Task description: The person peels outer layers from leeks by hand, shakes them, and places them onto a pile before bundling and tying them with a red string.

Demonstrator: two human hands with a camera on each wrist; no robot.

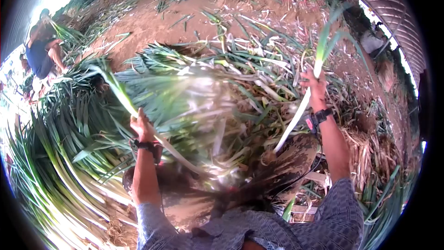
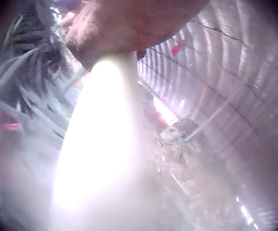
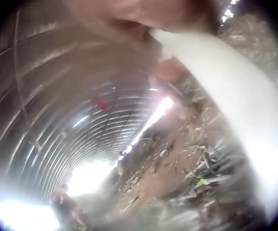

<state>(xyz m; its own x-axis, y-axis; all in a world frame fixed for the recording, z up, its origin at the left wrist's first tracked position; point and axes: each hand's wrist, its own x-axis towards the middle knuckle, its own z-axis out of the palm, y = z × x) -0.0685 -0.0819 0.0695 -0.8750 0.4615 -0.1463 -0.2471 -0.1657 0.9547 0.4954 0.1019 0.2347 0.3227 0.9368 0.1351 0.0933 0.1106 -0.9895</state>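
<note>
My left hand grips a long green onion by its stalk, its leaves pointing up and left and its white end sloping down toward my lap. The right hand holds another green onion upright, leaves above the fist and the rooted white end hanging by my knee. Close up in the left wrist view, a glaring white stalk runs out from under the left hand. A pale stalk curves from the right hand in the right wrist view.
A big heap of green onions lies at my left. Loose leaves and peelings spread in front, partly blurred. Another person is low down at the far left. Bare soil lies beyond, under a curved ribbed roof.
</note>
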